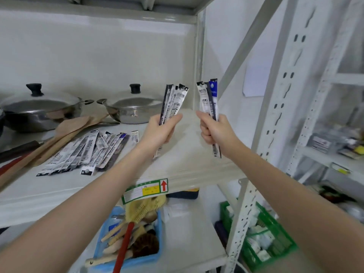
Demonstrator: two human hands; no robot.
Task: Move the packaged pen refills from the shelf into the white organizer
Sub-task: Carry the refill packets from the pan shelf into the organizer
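Upright, slim black-and-white refill packets (174,104) fill both hands (161,131).

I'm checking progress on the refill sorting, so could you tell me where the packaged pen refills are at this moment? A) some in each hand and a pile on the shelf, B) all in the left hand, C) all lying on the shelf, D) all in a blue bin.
A: the left hand and right hand each grip a bundle, and a pile of refills lies on the shelf.

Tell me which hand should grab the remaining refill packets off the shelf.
Left, probably. The left hand is nearer the loose refill packets lying on the shelf; the right hand is farther away. Both already grip bundles.
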